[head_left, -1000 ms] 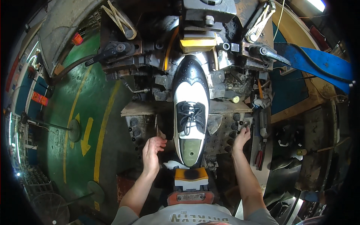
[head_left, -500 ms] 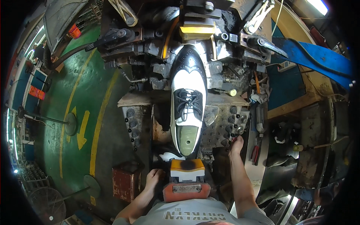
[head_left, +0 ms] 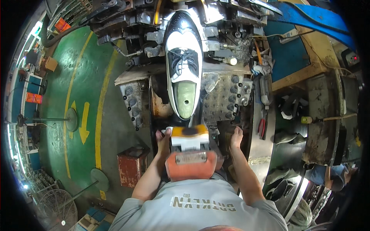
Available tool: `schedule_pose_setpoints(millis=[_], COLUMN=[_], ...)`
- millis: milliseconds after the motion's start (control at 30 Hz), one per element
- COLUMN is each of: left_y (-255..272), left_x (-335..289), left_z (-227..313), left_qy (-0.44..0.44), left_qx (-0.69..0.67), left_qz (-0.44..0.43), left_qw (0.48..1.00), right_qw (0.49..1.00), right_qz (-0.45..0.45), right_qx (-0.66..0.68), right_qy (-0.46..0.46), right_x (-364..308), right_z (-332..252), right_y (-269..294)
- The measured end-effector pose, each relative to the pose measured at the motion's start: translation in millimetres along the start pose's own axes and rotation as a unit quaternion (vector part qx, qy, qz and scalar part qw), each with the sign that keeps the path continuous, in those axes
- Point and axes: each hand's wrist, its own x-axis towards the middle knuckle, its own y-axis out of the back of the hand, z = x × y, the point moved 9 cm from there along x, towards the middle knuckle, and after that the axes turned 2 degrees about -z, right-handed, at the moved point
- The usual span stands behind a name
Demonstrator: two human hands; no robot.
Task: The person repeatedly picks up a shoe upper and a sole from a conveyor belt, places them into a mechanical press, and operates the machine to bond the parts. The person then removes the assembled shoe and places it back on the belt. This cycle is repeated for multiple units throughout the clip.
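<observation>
A black-and-white lace-up wingtip shoe (head_left: pixel 184 40) sits in the machine, toe away from me, with a green last (head_left: pixel 185 98) showing in its heel opening. Close in front of its heel is a yellow-topped pad (head_left: pixel 189 131) on a white block, above an orange-red part (head_left: pixel 189 171). My left hand (head_left: pixel 163 140) is closed beside the pad's left side, at a white item (head_left: pixel 168 129) mostly hidden by the pad and fingers. My right hand (head_left: pixel 236 138) hangs just below the right lever panel, loosely curled, fingers apart, nothing seen in it.
Control panels with black-knobbed levers flank the shoe, left (head_left: pixel 131 101) and right (head_left: pixel 234 98). Red-handled pliers (head_left: pixel 262 127) lie on the metal ledge at right. A worn red box (head_left: pixel 132 167) stands at left, by the green floor. Another person (head_left: pixel 327 177) is at far right.
My right hand has come off the levers and drawn back toward me. My left hand has moved forward to beside the pad. The whole view has shifted, so machine and shoe appear higher.
</observation>
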Motion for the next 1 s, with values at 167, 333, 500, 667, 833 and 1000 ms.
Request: schedule_pose_setpoints(millis=[167, 333, 500, 667, 833, 1000], left_y=[7, 37, 52, 61, 69, 71], left_x=[-12, -26, -27, -28, -24, -72], left_z=[-3, 7, 26, 57, 117, 85], left_qy=[0.039, 0.070, 0.069, 0.035, -0.046, -0.037], left_qx=[0.006, 0.015, 0.022, 0.037, 0.051, 0.039], left_qz=[-0.016, -0.028, -0.027, -0.009, 0.057, 0.110], left_qw=[0.999, 0.997, 0.997, 0.999, 0.996, 0.992], right_qw=[0.996, 0.994, 0.991, 0.982, 0.980, 0.981], right_qz=[-0.013, -0.030, -0.079, -0.151, -0.152, -0.151], right_qx=[-0.081, -0.090, -0.085, -0.064, -0.022, 0.023], right_qy=[-0.018, -0.051, -0.073, -0.098, -0.126, -0.120], right_x=[-44, -81, -103, -110, -114, -116], right_z=[52, 64, 52, 56, 78, 100], right_y=[8, 19, 24, 25, 44, 81])
